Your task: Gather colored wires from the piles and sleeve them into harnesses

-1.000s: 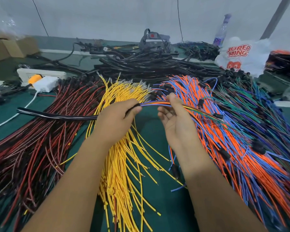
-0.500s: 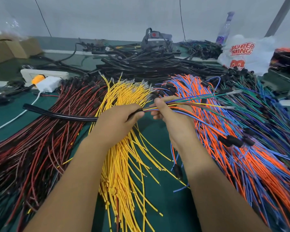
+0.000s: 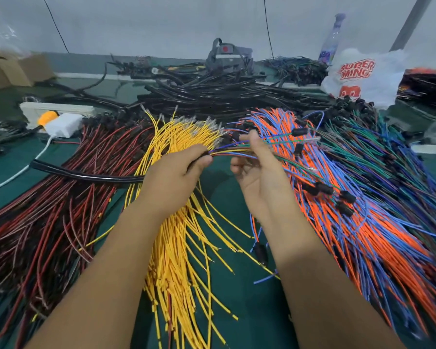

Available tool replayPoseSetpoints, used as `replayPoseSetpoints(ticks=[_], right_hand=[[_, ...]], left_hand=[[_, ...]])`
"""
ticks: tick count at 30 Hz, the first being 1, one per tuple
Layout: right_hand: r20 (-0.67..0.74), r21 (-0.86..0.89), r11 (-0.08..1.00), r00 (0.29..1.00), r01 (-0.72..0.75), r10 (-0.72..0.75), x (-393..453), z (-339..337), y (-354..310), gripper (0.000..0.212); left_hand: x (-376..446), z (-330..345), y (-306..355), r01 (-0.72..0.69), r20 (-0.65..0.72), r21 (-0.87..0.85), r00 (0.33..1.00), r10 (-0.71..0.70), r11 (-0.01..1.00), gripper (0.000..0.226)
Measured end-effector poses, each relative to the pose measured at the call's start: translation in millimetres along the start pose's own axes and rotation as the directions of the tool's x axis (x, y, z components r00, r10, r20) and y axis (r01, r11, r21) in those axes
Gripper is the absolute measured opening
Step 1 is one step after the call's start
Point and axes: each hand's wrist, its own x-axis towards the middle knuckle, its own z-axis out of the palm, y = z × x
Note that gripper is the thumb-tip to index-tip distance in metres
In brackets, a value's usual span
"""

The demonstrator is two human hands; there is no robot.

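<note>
My left hand (image 3: 173, 177) grips the black sleeve (image 3: 86, 173) above the yellow wires (image 3: 176, 248); my right hand (image 3: 258, 172) pinches the mixed wire bundle (image 3: 233, 151) entering it.

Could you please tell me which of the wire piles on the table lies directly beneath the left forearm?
The yellow wire pile: it runs under the left hand and forearm, between the red-and-black pile and the orange-and-blue pile.

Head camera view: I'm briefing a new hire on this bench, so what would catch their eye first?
Probably the fanned piles of colour: yellow wires in the middle, red and black wires to the left, orange and blue wires to the right. At the centre, the left hand grips a black sleeve, while the right hand holds the mixed wire bundle entering it.
</note>
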Motion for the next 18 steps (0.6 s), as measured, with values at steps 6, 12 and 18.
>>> replayPoseSetpoints(ticks=[6,12,18], right_hand=[[-0.087,-0.143,0.976,0.980,0.164,-0.178,1.5,-2.7,1.2,0.017],[-0.041,-0.312,0.913,0.956,0.262,-0.289,7.0,-7.2,7.1,0.019],[0.028,-0.377,0.884,0.957,0.277,-0.288,6.9,-4.9,10.1,0.028]], left_hand=[[-2.1,-2.8,-5.4,-0.019,0.053,0.136,0.999,0.012,0.991,0.020],[-4.3,-4.2,-5.5,-0.021,0.081,0.191,0.997,0.005,0.981,0.019],[-4.2,-4.0,-3.5,-0.040,0.067,0.208,0.997,0.027,0.977,0.017]])
